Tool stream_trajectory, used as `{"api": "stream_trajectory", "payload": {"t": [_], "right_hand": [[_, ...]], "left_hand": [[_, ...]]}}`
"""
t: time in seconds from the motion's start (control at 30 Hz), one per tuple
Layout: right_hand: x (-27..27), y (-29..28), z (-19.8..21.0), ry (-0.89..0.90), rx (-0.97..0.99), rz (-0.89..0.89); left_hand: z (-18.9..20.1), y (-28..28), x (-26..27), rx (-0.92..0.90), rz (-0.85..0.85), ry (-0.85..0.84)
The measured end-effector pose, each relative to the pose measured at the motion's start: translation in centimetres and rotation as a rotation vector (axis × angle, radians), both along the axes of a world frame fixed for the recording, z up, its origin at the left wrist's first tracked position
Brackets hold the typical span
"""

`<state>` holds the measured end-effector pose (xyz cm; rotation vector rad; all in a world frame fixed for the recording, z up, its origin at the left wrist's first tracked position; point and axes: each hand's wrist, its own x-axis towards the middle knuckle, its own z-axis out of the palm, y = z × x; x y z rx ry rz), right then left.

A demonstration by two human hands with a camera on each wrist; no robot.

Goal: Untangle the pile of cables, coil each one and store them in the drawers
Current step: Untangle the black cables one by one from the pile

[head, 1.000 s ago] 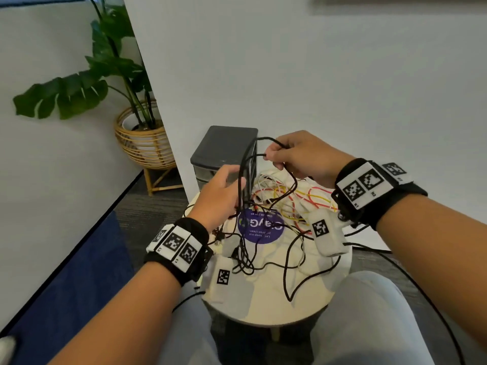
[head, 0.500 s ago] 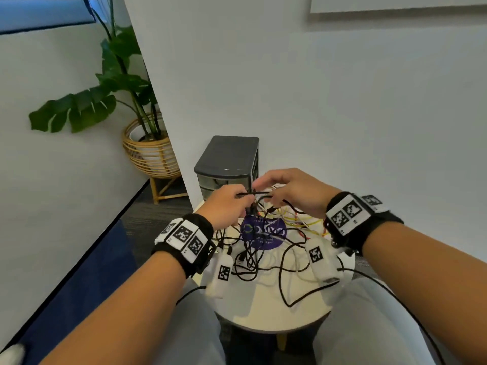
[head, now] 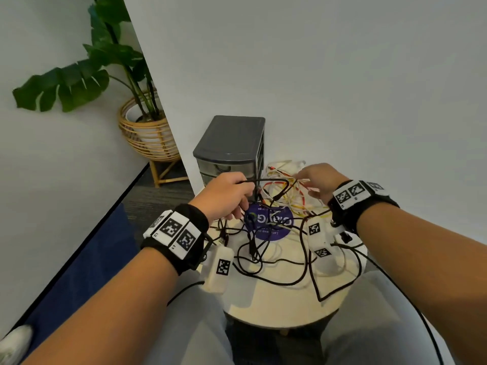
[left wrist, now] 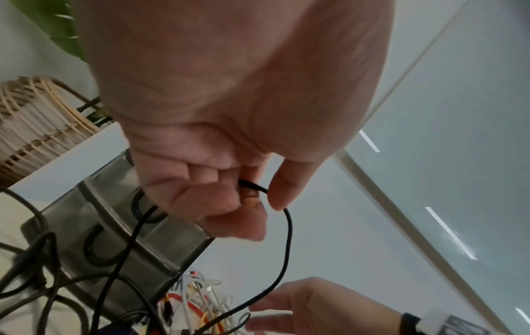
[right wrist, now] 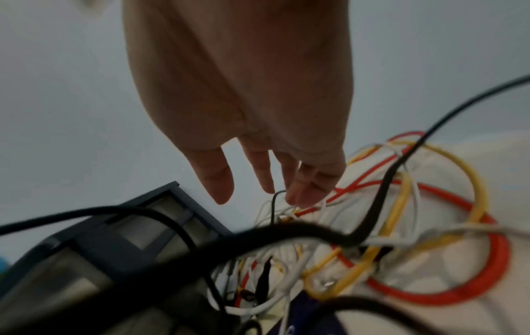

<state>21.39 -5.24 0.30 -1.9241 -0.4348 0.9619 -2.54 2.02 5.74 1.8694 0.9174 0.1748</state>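
black cable (left wrist: 287,238) – pinched in the curled fingers of the left hand (head: 224,196), in front of the drawer unit (head: 232,151). right hand (head: 320,181) – fingers loose and straight, holding nothing, over the coloured cables (right wrist: 430,226).

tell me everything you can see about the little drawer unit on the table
The drawer unit is a small upright plastic chest: dark grey frame and flat lid, with translucent smoky drawers stacked in front, each with a dark curved handle. The drawers in view look closed. It stands at the far edge of the round table, close to the wall. Black cable crosses in front of it, and the left hand holds that cable just before the drawers.
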Motion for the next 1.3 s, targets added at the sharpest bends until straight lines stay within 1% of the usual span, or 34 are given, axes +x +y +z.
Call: {"api": "stream_trajectory", "payload": {"t": [0.07,0.13,0.23,0.33,0.43,0.5,0.6,0.63,0.7,0.8,0.9,0.93,1.0,1.13,1.2,1.3], "right_hand": [[0.3,0.2,0.1,0.107,0.117,-0.1],[0.5,0.1,0.4,0.172,0.156,-0.116],[0.7,0.5,0.2,0.185,0.074,-0.072],[0.6,1.3,-0.6,0.215,0.062,-0.075],[0.5,1.9,-0.9,0.19,0.112,-0.133],[0.3,1.8,-0.3,0.158,0.205,-0.198],[0.2,1.0,2.4,-0.002,0.403,-0.246],[0.2,0.6,3.7,-0.028,0.461,-0.249],[-0.1,0.0,6.9,-0.036,0.546,-0.234],[-0.6,-1.1,11.9,0.014,0.671,-0.156],[-1.5,-2.2,16.1,0.019,0.741,-0.005],[-1.8,-2.5,17.4,-0.022,0.75,0.055],[-2.8,-3.2,19.9,-0.183,0.773,0.187],[-5.0,-4.4,24.3,-0.533,0.899,0.44],[-5.7,-4.8,25.8,-0.638,0.975,0.481],[-5.8,-5.3,27.0,-0.689,1.09,0.427]], "left_hand": [[0.0,0.1,0.1,0.018,-0.014,0.023],[0.0,0.1,0.2,0.03,-0.024,0.043],[0.1,0.1,0.3,0.057,-0.057,0.087],[0.2,0.1,0.2,0.089,-0.106,0.153],[0.4,0.4,0.2,0.11,-0.098,0.196],[0.5,0.7,0.1,0.153,-0.086,0.208],[0.6,1.3,0.2,0.298,-0.154,0.266],[0.8,1.5,0.3,0.331,-0.146,0.28],[1.7,1.7,0.5,0.402,-0.134,0.301],[3.7,1.8,0.9,0.518,-0.173,0.318],[5.4,2.2,1.7,0.546,-0.129,0.219],[6.1,2.2,2.1,0.563,-0.107,0.165],[7.4,2.3,3.3,0.572,-0.069,0.067],[10.2,1.9,6.2,0.461,-0.043,-0.084],[11.2,1.8,7.3,0.379,-0.013,-0.116],[11.6,2.0,8.2,0.359,-0.052,-0.11]]}}
